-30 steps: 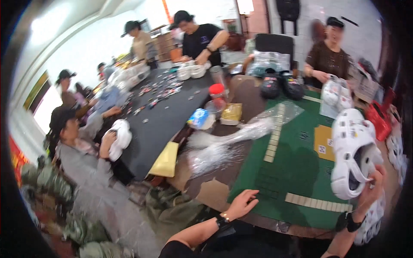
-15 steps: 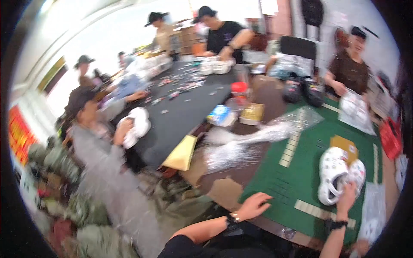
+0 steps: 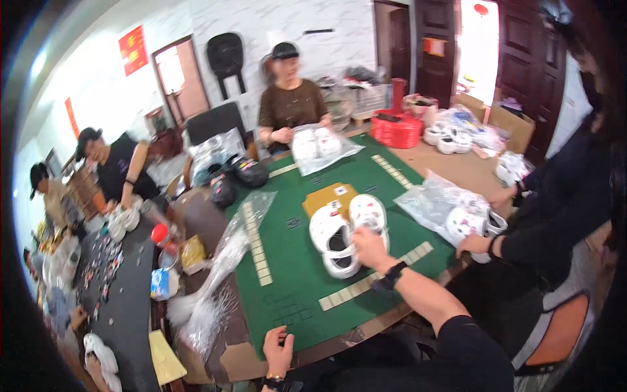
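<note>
Head view: could drop one of the white clogs point(image 3: 322, 225), over middle of green mat point(image 3: 281, 245), by pinching only one heel; can't tell if gripping both. Could shove tan card point(image 3: 319, 200) on mat by dragging low. Grasping heel end with right hand point(image 3: 371, 249), forearm slanting across mat's near edge. Resting left hand point(image 3: 279, 351) released, fingers curled, by mat's near-left corner.

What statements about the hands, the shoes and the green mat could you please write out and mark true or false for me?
1. The right hand holds a white clog. True.
2. The left hand grips a clog too. False: it holds nothing visible.
3. Black clogs lie near the far left corner of the green mat. True.
4. The red-lidded jar stands on the mat. False: it stands left of it.
</note>
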`<state>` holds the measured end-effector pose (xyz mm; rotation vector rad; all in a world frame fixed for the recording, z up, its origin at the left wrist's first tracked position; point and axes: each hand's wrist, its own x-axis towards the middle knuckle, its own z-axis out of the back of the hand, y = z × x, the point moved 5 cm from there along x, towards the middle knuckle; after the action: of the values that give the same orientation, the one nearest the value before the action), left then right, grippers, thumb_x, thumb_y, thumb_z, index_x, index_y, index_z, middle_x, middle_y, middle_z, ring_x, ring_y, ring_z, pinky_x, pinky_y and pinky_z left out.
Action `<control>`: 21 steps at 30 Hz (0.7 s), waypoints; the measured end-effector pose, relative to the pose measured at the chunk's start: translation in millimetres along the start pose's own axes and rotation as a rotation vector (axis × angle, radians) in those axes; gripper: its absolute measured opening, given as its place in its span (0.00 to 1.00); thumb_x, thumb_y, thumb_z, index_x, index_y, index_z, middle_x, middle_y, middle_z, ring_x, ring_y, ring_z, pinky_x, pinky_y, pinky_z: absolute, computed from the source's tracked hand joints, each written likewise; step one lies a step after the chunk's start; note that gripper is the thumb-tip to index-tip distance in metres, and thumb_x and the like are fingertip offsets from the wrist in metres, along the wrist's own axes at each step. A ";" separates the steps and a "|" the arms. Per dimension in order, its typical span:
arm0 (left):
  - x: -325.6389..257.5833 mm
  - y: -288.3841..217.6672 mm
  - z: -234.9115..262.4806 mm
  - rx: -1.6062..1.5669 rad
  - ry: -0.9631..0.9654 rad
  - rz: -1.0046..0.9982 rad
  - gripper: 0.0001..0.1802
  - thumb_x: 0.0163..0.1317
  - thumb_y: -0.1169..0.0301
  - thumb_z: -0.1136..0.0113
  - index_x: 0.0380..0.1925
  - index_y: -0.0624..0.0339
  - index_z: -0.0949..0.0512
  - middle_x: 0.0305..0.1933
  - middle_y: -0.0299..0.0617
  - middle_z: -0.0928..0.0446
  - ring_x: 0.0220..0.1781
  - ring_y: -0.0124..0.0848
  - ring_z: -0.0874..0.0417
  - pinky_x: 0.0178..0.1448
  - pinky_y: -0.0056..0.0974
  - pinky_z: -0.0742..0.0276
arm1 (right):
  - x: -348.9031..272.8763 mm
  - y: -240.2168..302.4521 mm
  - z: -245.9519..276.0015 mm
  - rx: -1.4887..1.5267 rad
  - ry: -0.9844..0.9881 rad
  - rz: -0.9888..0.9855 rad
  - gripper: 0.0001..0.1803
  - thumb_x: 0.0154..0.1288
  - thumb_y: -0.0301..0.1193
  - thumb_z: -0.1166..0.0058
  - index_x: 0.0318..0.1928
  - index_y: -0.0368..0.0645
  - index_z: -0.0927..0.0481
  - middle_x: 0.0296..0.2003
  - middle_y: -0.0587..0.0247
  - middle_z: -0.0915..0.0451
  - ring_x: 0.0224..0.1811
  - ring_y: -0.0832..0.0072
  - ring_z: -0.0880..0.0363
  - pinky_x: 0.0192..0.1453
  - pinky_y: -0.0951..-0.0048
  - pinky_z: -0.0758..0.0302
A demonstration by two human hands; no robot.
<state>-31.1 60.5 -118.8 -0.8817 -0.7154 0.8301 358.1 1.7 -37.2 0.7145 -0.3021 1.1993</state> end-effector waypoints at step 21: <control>-12.9 -37.7 8.5 -0.009 -0.137 -0.056 0.35 0.58 0.65 0.37 0.65 0.64 0.35 0.71 0.59 0.43 0.72 0.52 0.40 0.74 0.47 0.43 | -102.8 182.8 41.0 0.548 0.260 0.447 0.29 0.52 0.28 0.40 0.57 0.44 0.27 0.53 0.53 0.26 0.52 0.53 0.25 0.55 0.56 0.26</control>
<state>-32.5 38.3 -84.6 -0.8146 -0.8600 0.8436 159.2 -68.0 -2.4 0.9784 0.1027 1.8162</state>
